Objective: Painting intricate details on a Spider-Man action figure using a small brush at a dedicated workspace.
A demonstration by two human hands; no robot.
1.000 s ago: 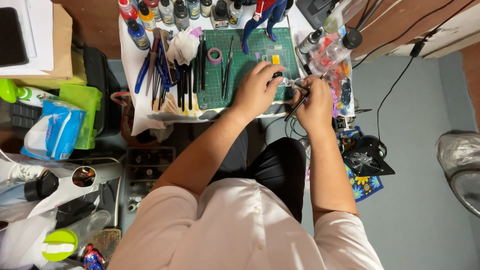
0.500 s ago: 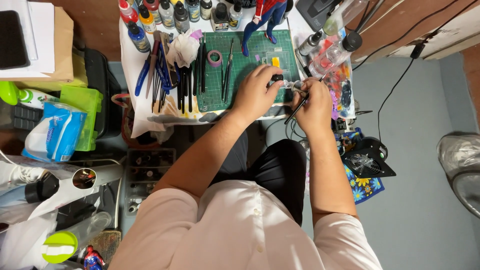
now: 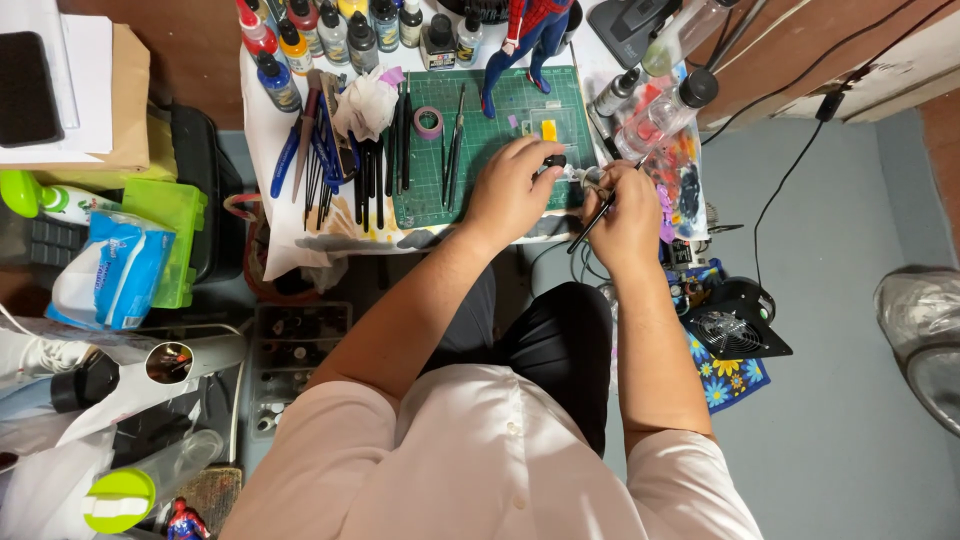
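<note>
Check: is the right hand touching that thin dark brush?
Touching. The head view shows the right hand wrapped around the thin dark brush, whose lower end sticks out below the fingers.

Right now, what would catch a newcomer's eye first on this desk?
Probably the two hands meeting at the green cutting mat: the left hand pinches a small dark part while the right hand holds a thin brush. Above the mat stand a red-and-blue figure and a row of paint bottles.

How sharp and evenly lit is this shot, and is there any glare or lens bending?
Head view: the green cutting mat and both hands, left hand and right hand, are bright and sharp; the floor clutter at lower left sits dimmer; edges curve slightly from the wide lens; no strong glare shows.
</note>
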